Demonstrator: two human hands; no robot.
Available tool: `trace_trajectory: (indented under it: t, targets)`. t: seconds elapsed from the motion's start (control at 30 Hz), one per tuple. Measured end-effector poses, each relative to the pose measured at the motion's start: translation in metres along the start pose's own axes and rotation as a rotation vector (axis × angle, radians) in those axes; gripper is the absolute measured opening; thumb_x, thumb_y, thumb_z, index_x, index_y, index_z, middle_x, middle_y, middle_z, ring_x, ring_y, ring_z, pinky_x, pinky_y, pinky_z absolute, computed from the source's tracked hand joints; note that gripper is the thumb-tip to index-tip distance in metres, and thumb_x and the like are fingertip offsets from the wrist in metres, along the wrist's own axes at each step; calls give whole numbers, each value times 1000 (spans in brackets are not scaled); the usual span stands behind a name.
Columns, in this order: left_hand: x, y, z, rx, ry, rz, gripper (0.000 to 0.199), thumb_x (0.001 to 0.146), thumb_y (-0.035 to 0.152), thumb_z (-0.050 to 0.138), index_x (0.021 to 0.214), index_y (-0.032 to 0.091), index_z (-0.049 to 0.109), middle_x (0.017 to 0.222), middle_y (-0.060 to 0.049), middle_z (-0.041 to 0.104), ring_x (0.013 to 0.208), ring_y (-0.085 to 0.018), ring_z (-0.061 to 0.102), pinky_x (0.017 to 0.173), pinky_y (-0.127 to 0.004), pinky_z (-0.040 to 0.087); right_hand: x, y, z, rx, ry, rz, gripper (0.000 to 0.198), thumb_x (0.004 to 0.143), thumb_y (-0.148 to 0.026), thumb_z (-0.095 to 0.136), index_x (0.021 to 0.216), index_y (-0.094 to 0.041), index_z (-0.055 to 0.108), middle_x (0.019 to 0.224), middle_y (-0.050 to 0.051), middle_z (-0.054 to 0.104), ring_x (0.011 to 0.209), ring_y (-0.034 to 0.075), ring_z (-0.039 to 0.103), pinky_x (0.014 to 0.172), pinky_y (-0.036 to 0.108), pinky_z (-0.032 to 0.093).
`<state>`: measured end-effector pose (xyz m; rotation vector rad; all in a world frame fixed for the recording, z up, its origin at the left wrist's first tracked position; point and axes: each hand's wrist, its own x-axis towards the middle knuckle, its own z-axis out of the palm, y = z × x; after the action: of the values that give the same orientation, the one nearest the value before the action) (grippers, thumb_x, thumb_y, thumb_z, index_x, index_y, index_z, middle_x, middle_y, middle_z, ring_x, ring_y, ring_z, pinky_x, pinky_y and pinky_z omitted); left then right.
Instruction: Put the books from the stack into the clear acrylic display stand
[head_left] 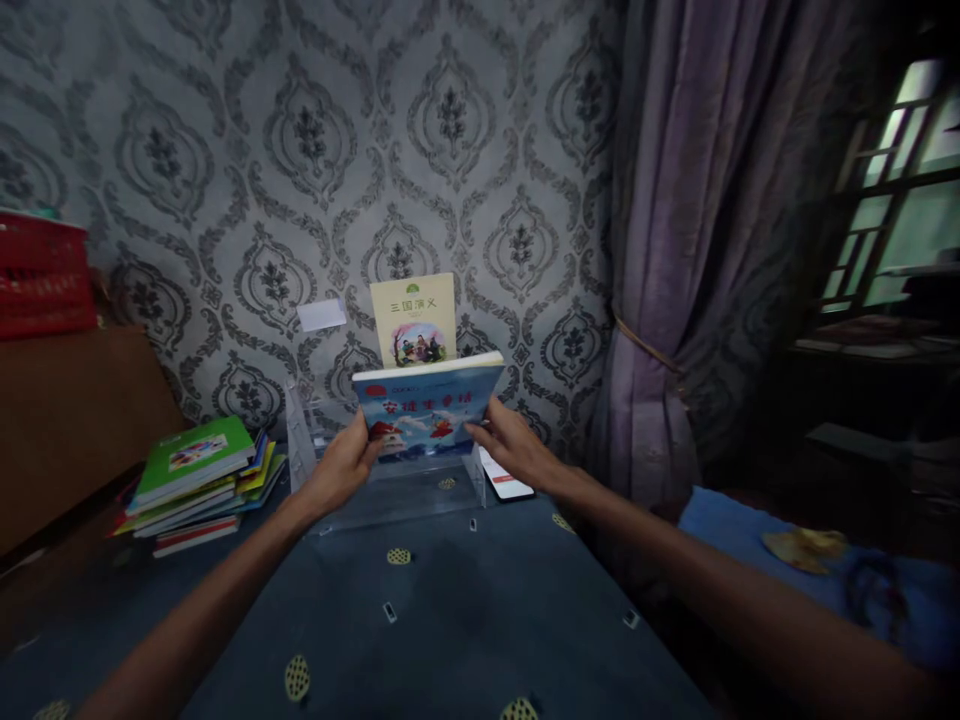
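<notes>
Between my two hands I hold a blue picture book [431, 405] with red lettering on its cover, its pale page edge tilted upward. My left hand [349, 462] is closed on its left side, and my right hand [514, 445] grips its right side. Behind it a cream book [414, 315] with a small painted scene stands upright, its lower part hidden. The blue book is held in front of a clear acrylic stand [300, 430] on the table; whether the two touch I cannot tell.
A pile of books [191, 470] lies left of the stand. A phone [508, 478] with a lit screen is right of it. A red basket [45, 275] tops a brown box [82, 420]. A purple curtain [660, 250] hangs right; a blue cloth [731, 515] lies below it.
</notes>
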<state>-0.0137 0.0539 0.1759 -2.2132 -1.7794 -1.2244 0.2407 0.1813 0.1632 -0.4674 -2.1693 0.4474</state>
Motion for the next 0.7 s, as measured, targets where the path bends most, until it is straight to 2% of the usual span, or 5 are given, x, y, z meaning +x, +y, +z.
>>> trace_trajectory:
  t: [0.2, 0.33, 0.5, 0.6, 0.7]
  targets:
    - [47, 7, -30, -51, 91, 72, 37, 93, 44, 51, 121, 19, 52, 97, -4, 67, 86, -21, 62, 80, -32, 49, 44, -13, -25, 101, 42, -104, 39, 92, -41, 53, 125, -21, 51, 102, 7, 67, 94, 27, 64, 87, 42, 53]
    - [85, 5, -47, -152, 147, 156, 33, 93, 45, 54, 111, 17, 55, 99, -6, 68, 92, -21, 63, 82, -31, 49, 84, -9, -42, 183, 39, -165, 38, 88, -42, 59, 119, -21, 52, 109, 8, 65, 103, 28, 63, 88, 43, 55]
    - [129, 6, -64, -97, 217, 226, 30, 93, 43, 54, 107, 17, 59, 97, -5, 68, 93, -21, 62, 88, -32, 47, 137, -3, -62, 258, 53, -163, 37, 81, -34, 67, 114, -22, 54, 107, 6, 65, 103, 27, 62, 85, 44, 59]
    - [150, 4, -70, -17, 317, 290, 28, 92, 42, 58, 105, 17, 63, 107, -8, 65, 106, -24, 58, 100, -38, 44, 157, -3, -70, 305, 65, -127, 38, 78, -26, 68, 114, -24, 55, 107, 4, 66, 99, 25, 63, 84, 45, 60]
    - [165, -5, -71, -4, 371, 301, 30, 86, 41, 67, 104, 17, 66, 124, -12, 58, 128, -30, 47, 111, -41, 37, 167, -1, -72, 382, 31, -40, 41, 77, -24, 68, 116, -26, 55, 104, 3, 68, 92, 23, 65, 81, 46, 60]
